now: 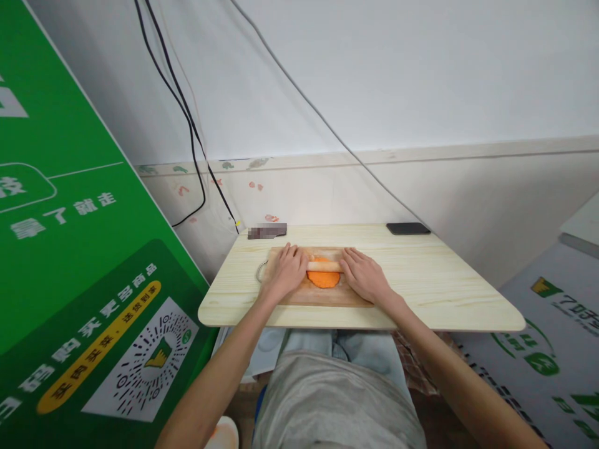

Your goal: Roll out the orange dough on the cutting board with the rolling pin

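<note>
A pale wooden rolling pin [322,266] lies crosswise over a flat round of orange dough [324,280]. The dough rests on a wooden cutting board [299,297] and shows on both sides of the pin. My left hand [289,269] is wrapped over the pin's left end, and my right hand [362,272] covers its right end. Both handles are hidden under my fingers. A metal ring handle [260,270] sticks out at the board's left edge.
The board lies on a light wood-grain table [435,287] against a white wall. A black phone [408,229] lies at the back right, a dark blurred object [266,231] at the back left. Cables hang along the wall. A large green panel [93,187] stands left, a white one right.
</note>
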{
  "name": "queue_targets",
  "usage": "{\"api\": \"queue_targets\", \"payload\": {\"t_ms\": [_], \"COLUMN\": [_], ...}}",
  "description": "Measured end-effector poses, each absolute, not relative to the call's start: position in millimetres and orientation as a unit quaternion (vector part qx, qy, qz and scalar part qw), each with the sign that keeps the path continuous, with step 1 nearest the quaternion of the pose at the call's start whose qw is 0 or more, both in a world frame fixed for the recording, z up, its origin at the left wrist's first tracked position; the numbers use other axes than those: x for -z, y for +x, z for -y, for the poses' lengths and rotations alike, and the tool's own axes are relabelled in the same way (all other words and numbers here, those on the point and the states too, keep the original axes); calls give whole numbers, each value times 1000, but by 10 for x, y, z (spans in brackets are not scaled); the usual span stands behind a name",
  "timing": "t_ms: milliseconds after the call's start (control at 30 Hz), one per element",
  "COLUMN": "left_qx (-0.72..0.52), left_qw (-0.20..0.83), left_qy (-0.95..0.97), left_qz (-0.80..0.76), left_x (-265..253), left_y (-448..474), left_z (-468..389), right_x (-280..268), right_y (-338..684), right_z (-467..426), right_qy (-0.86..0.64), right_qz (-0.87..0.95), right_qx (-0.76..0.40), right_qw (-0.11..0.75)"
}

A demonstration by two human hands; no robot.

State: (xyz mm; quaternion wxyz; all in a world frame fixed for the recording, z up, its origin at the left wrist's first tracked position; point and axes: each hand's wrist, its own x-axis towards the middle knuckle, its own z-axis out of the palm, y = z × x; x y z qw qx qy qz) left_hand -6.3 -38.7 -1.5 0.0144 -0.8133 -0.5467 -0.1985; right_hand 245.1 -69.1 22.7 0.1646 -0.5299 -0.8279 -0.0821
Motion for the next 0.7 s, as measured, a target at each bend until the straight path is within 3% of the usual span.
{"api": "queue_targets", "payload": {"t_ms": [233, 700], "left_qx": [173, 193], "left_qw": [-11, -18], "left_qy": [-747, -764], "left_qz": [642, 615], "left_x": [-102, 43], "left_y": [65, -21], "left_z": [50, -98], "right_x": [-273, -250], "right_y": [2423, 2376], "right_z": [279, 377], "right_qy": [-557, -612], "right_qz": [819, 778], "right_qx": [71, 74], "right_qw": [118, 123]}}
